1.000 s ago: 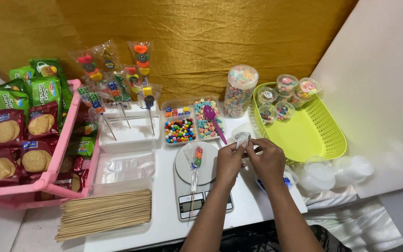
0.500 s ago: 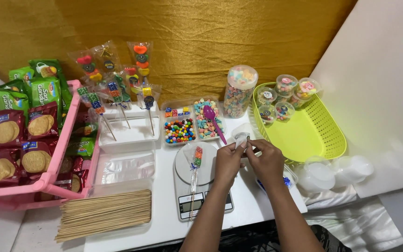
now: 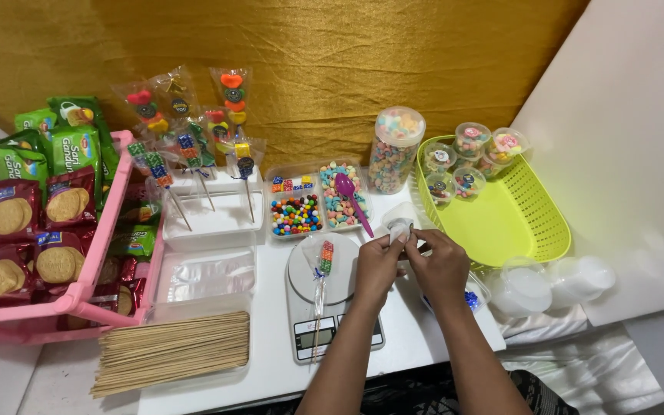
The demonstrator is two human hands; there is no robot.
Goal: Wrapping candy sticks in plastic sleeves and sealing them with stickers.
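Small clear wrapper (image 3: 400, 229) pinched between both hands, seemingly a plastic bag, view poor. Left hand (image 3: 378, 265) and right hand (image 3: 441, 261) fingertips closed on it, unmoved since earlier frame. Purple spoon (image 3: 351, 200) just above grip; scale (image 3: 332, 296) with candy skewer (image 3: 323, 269) left of grip

A small clear plastic piece (image 3: 400, 229), crumpled and whitish, sits pinched between the fingertips of both hands. It stands just above the grip. Its exact shape cannot be told.
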